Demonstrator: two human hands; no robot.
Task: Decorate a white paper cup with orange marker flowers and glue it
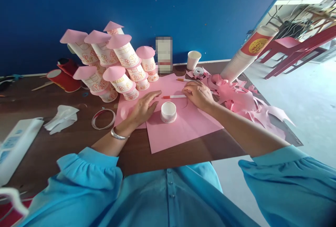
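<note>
My left hand (145,108) rests open on the pink paper (168,137), fingers stretched out and thumb apart, with nothing in it. Just right of it stands a small white paper cup section (168,112), drawn on around its lower rim. My right hand (198,94) lies over the paper with curled fingers closed at the white end of a marker (174,97), whose red-orange tip points left. A second marker (183,79) with an orange-brown end lies behind that hand, partly hidden.
Paper-cup towers with pink cone roofs (123,50) stand at the back left. Pink scraps (241,101), a tape roll (198,71), a white cup (194,59) and a leaning cup stack (245,57) are right. A tape ring (103,119) and crumpled white plastic (62,118) lie left.
</note>
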